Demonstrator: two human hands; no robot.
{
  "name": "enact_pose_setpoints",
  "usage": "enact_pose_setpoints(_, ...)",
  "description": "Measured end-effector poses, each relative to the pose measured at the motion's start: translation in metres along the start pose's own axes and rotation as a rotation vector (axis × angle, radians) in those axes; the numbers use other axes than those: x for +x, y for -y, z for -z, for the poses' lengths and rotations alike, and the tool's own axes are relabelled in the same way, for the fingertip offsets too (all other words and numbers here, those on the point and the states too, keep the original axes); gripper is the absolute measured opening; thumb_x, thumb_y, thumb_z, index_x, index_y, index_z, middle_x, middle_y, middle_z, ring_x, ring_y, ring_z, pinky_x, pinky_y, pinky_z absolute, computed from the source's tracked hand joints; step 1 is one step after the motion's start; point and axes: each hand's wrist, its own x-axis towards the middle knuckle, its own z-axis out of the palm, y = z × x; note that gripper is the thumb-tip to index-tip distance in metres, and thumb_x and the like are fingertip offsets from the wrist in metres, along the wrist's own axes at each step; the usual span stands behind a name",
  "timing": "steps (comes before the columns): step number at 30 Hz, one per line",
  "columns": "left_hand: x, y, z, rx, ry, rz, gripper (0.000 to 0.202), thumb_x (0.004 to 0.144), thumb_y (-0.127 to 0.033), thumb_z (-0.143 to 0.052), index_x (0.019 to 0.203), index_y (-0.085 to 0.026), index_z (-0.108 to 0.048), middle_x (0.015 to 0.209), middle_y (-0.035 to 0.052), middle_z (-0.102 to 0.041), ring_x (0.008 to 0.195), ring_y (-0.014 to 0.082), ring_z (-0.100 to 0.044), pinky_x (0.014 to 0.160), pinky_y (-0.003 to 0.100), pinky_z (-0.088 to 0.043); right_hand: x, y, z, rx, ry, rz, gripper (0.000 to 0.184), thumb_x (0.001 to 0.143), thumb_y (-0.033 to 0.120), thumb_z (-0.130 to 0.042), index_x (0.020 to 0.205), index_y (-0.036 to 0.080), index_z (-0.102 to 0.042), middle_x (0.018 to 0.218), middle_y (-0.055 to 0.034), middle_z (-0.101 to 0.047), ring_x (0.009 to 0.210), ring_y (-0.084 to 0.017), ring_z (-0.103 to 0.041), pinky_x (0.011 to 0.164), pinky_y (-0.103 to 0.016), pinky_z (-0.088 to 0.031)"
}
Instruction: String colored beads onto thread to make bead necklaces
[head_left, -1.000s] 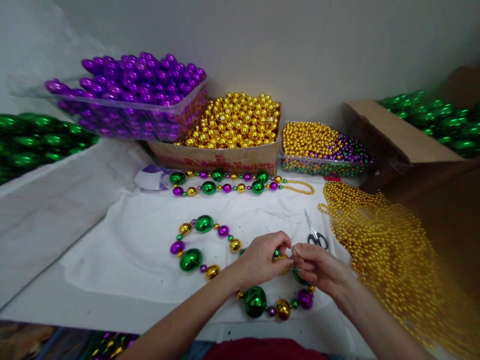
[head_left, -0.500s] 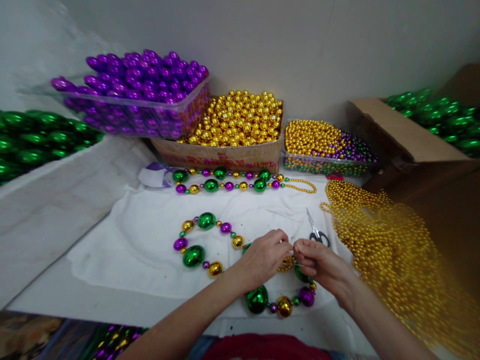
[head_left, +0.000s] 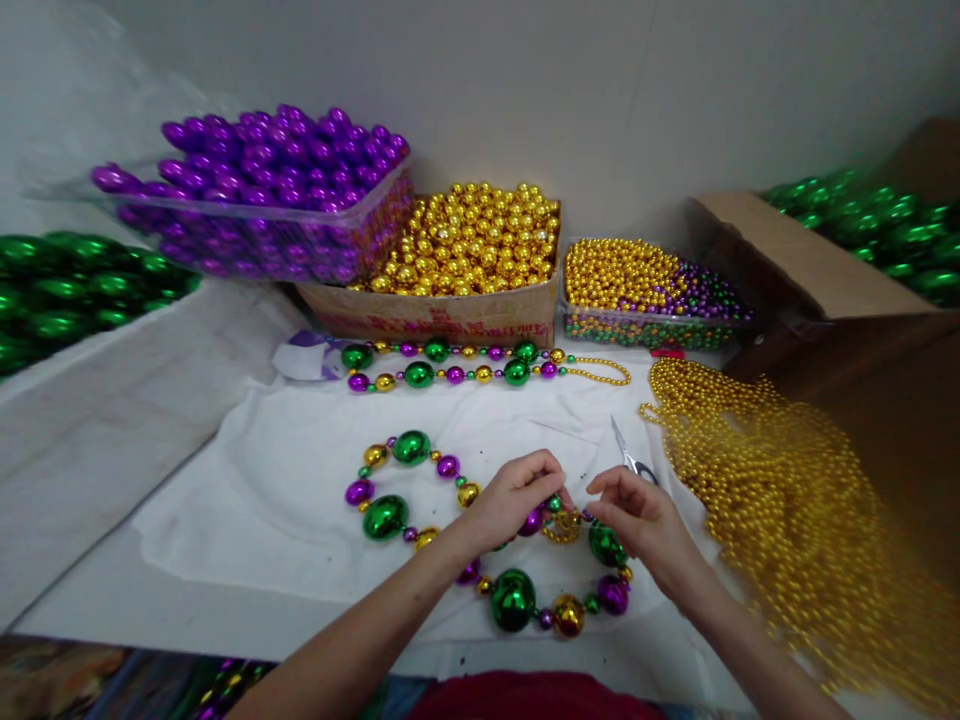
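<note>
White cloth (head_left: 255,480) (rumpled) under bead necklaces (head_left: 385,517) and scissors (head_left: 628,460)

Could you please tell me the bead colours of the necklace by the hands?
The necklace is green, purple and gold, clearest in the head view.

No word, brand or number can be read clearly; the one evident piece of lettering is a row of red print (head_left: 491,325) along the front wall of the cardboard box (head_left: 349,310), beyond the left hand (head_left: 517,497) and somewhat to its left; the strokes look like East Asian characters, yet are too blurred to make out, with a denser red mark near the row's middle; the white-and-purple packet (head_left: 309,358), farther to that hand's left, bears purple patches too soft to tell whether any are letters.
</note>
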Motion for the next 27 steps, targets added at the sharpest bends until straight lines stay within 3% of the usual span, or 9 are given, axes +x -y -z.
enact_pose_setpoints(3, 0.000, -0.001, -0.002, -0.088, -0.008, 0.016, 0.023, 0.086, -0.037, -0.052, 0.079, -0.015, -0.050, 0.074, 0.0053, -0.067, 0.068, 0.0157, -0.060, 0.064, 0.026, -0.044, -0.007, 0.004, -0.002, -0.333, -0.030, 0.255, 0.004, 0.083, 0.021, -0.060, 0.083, 0.019, -0.063, 0.066, 0.0023, -0.052, 0.061, -0.011, -0.048, 0.055, -0.023, -0.034)
enact_pose_setpoints(6, 0.001, -0.002, -0.004, -0.098, -0.014, 0.028, 0.024, 0.084, -0.038, -0.054, 0.078, -0.015, -0.049, 0.071, 0.0053, -0.068, 0.068, 0.0153, -0.060, 0.063, 0.024, -0.043, -0.011, 0.006, -0.007, -0.495, -0.021, 0.404, 0.009, 0.087, 0.018, -0.055, 0.083, 0.020, -0.064, 0.074, -0.0004, -0.058, 0.069, -0.013, -0.053, 0.063, -0.024, -0.037)
enact_pose_setpoints(14, -0.003, -0.006, 0.002, 0.055, 0.002, 0.068, 0.024, 0.085, -0.038, -0.051, 0.076, -0.016, -0.050, 0.068, -0.0004, -0.063, 0.053, 0.0087, -0.051, 0.052, 0.019, -0.040, -0.011, -0.004, -0.022, -0.430, -0.035, 0.307, 0.012, 0.086, 0.028, -0.060, 0.082, 0.022, -0.069, 0.074, -0.0032, -0.066, 0.067, -0.017, -0.058, 0.060, -0.026, -0.038)
enact_pose_setpoints(18, -0.006, -0.010, 0.004, 0.031, 0.001, 0.157, 0.027, 0.085, -0.043, -0.051, 0.077, -0.017, -0.047, 0.068, -0.0002, -0.062, 0.050, 0.0092, -0.051, 0.046, 0.019, -0.041, -0.011, -0.006, -0.027, -0.479, -0.054, 0.408, 0.014, 0.087, 0.020, -0.055, 0.078, 0.022, -0.066, 0.076, -0.0043, -0.059, 0.070, -0.018, -0.056, 0.063, -0.027, -0.038)
enact_pose_setpoints(22, -0.006, -0.006, 0.006, -0.033, 0.008, 0.234, 0.028, 0.084, -0.045, -0.049, 0.079, -0.018, -0.045, 0.066, -0.0005, -0.061, 0.045, 0.0098, -0.052, 0.040, 0.020, -0.041, -0.014, -0.015, -0.031, -0.549, -0.009, 0.504, 0.017, 0.090, 0.013, -0.044, 0.087, 0.021, -0.059, 0.085, -0.0064, -0.058, 0.076, -0.018, -0.056, 0.066, -0.027, -0.039)
enact_pose_setpoints(27, -0.003, 0.001, 0.011, -0.108, 0.068, 0.323, 0.031, 0.081, -0.047, -0.053, 0.079, -0.017, -0.045, 0.062, -0.0025, -0.059, 0.038, 0.0095, -0.053, 0.034, 0.017, -0.036, -0.016, -0.029, -0.034, -0.698, -0.011, 0.560, 0.021, 0.091, 0.010, -0.038, 0.101, 0.019, -0.054, 0.080, -0.0056, -0.058, 0.070, -0.017, -0.056, 0.062, -0.027, -0.038)
